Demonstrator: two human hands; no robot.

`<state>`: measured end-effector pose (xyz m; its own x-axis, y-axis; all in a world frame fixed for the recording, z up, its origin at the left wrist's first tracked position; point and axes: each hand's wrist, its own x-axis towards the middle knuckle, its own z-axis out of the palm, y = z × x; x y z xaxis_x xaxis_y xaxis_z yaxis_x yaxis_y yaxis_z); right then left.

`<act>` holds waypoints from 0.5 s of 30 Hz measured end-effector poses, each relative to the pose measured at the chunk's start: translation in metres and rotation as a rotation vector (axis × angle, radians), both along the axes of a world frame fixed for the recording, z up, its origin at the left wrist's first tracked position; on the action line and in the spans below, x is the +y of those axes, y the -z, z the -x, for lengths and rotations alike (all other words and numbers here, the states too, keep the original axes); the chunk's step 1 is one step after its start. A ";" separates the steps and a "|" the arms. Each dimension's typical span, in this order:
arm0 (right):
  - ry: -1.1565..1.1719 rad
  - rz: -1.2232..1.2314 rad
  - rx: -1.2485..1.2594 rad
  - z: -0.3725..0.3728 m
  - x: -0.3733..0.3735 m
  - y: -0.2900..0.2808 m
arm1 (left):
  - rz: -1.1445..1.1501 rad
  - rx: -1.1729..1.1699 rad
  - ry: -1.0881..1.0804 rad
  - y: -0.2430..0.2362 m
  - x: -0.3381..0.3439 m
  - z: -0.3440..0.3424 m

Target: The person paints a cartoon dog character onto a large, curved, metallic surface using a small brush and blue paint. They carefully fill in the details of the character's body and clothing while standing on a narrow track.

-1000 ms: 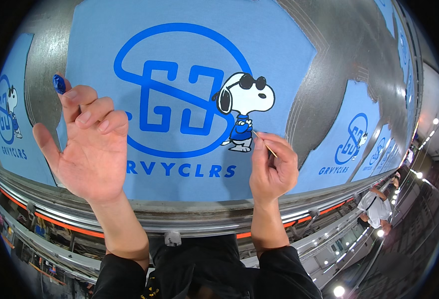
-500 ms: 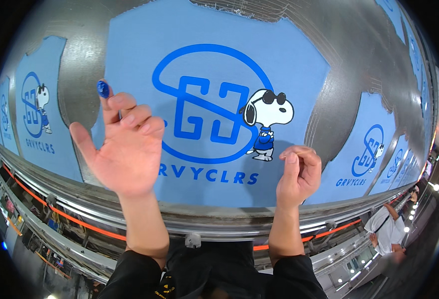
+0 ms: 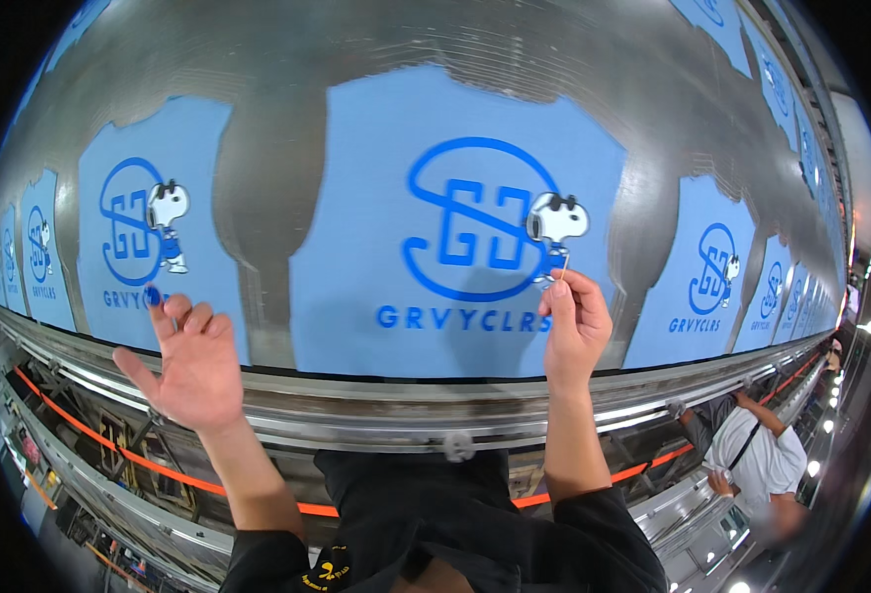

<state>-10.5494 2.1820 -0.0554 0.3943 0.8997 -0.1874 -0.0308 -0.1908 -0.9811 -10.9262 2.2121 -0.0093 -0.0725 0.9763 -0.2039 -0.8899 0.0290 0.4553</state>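
Observation:
A light blue shirt-shaped fabric panel (image 3: 356, 198) lies flat before me, printed with a darker blue looping emblem, lettering and a white cartoon dog (image 3: 560, 219) in sunglasses. Over the dog's lower part, my right hand (image 3: 579, 331) pinches a thin, pale needle-like stick (image 3: 565, 263) pointing up between thumb and fingers. To the left my left hand (image 3: 198, 371) is held palm up with its fingers loosely curled and apart, holding nothing. Dark blue covers its index fingertip. Behind that fingertip lies a second printed panel (image 3: 109, 232), part of whose lettering the hand hides.
The panels rest on a long grey metal table (image 3: 267, 188), with more of them in rows to both sides. Along its near edge run metal rails (image 3: 376, 430) and an orange strip (image 3: 174, 474). At the lower right is another person (image 3: 757, 450) in a white shirt.
My left hand has moved left and down, off the central panel. The right hand is now over the dog print, with the stick visible. The view has shifted, so more panels show.

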 end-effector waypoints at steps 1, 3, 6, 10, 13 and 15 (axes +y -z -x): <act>0.020 0.079 -0.061 0.027 0.001 -0.005 | 0.033 0.032 -0.033 -0.003 -0.007 0.036; 0.061 0.099 -0.077 0.054 -0.007 -0.007 | 0.083 0.048 -0.093 -0.008 -0.014 0.079; -0.010 0.118 -0.046 0.103 -0.003 -0.001 | 0.067 0.061 -0.133 -0.002 -0.015 0.134; -0.135 0.058 -0.166 0.195 0.032 -0.002 | 0.107 0.132 -0.264 -0.002 -0.023 0.222; -0.147 -0.113 -0.267 0.243 0.084 0.009 | 0.153 0.225 -0.351 0.009 -0.032 0.283; -0.062 -0.227 -0.314 0.266 0.117 0.025 | 0.204 0.399 -0.398 0.014 -0.034 0.319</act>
